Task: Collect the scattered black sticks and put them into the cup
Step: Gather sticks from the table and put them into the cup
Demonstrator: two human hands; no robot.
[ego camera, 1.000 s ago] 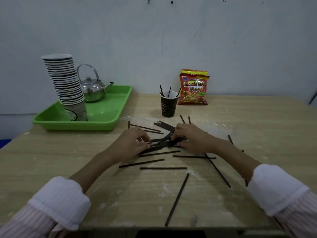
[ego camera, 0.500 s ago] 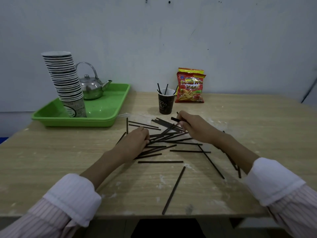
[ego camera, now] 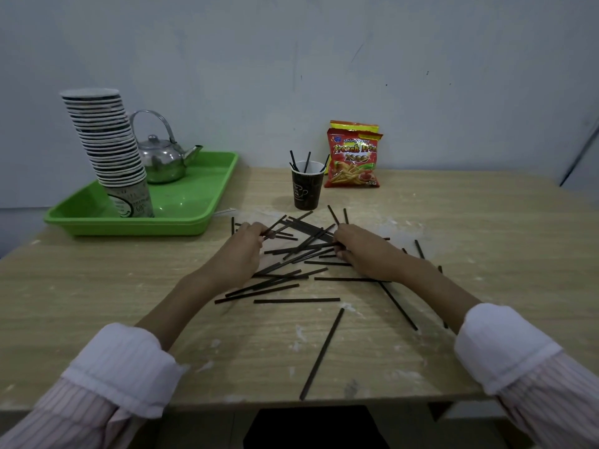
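Near the cup (ego camera: 307,189), left hand (ego camera: 238,254) and right hand (ego camera: 363,251) each close their grip on black sticks (ego camera: 301,247).

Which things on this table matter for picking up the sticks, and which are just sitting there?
Part of the job: black sticks, dark cup, left hand, right hand.

Just lying about: green tray, kettle, stack of paper cups, snack bag.
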